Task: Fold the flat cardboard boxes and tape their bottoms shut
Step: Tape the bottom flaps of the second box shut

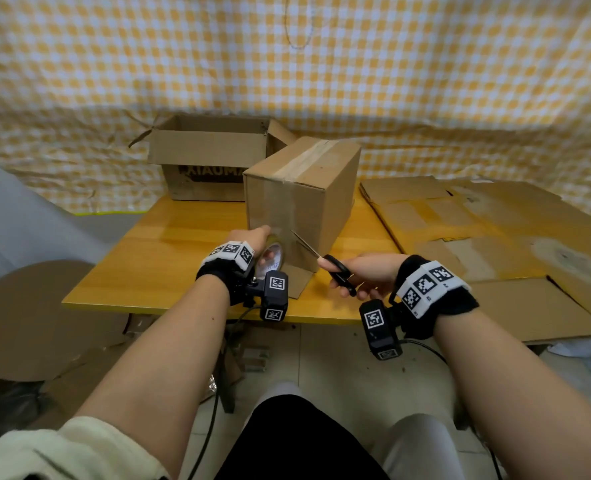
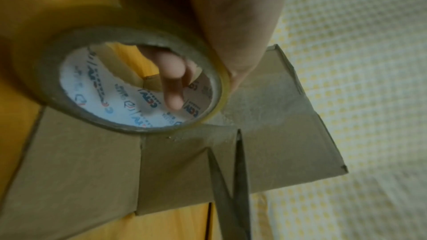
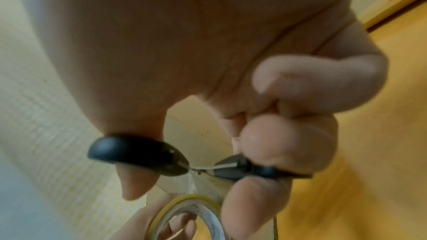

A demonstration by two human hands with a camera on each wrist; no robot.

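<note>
A wooden table (image 1: 169,251) carries the work, and the flattened cardboard sheets (image 1: 477,230) lie stacked at its right side, within reach for the boxes not yet folded. At the far left stands an open box (image 1: 211,157) with its flaps up.

The folded box (image 1: 301,199) stands in the middle of the table, turned bottom-up, which puts the seam where the person can tape it. A strip of clear tape (image 1: 306,157) already runs along the top seam and down the near face, so this bottom looks nearly sealed and the cut appears to be what is left. One lower flap splays out toward the person on the tabletop.

The left hand (image 1: 252,239) grips the tape roll (image 2: 138,83) against the lower near face, fingers hooked through the core and thumb over the outer rim. That hold probably keeps the strip taut between box and roll.

The right hand (image 1: 367,275) holds the scissors (image 1: 322,258), thumb through one black loop and fingers curled round the other. The blades stand parted just right of the roll, tips toward the short span of tape; whether they touch it is unclear.
</note>
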